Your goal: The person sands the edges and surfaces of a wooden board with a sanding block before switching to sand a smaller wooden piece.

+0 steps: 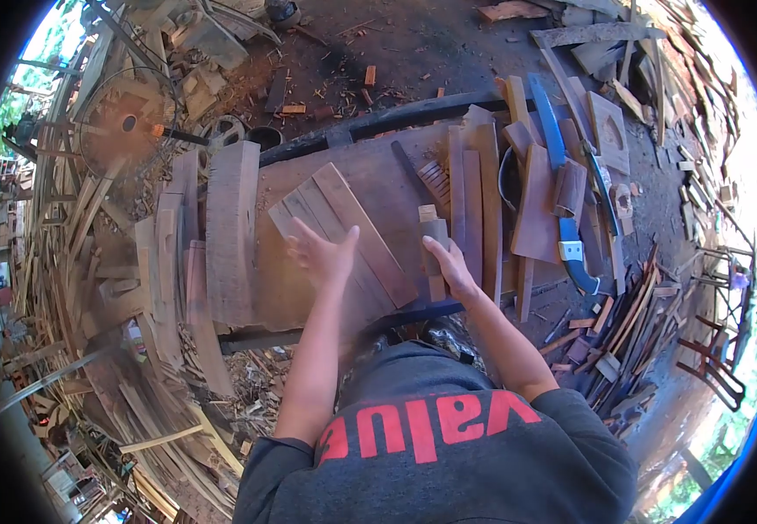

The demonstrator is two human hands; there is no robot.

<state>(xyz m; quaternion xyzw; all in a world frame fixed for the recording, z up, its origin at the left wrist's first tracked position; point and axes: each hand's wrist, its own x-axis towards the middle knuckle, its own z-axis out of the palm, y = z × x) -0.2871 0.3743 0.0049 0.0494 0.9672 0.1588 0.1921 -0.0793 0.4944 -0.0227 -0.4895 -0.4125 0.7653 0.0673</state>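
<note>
From my remote view, I read one word, "value", in red lowercase lettering [422, 433] that appears upside down across the worn dark shirt [483, 480]; I make out no other text.

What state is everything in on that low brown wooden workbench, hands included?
Square panel of pale brown boards: lying flat, turned at an angle.
Left hand: open, fingers spread, empty, over the panel.
Right hand: closed on the block.
Small wooden block with dark grey middle: held.
Long narrow brown boards: lying side by side, loose.
Blue-bladed handsaw: lying unused, partly covered by wood.
</note>
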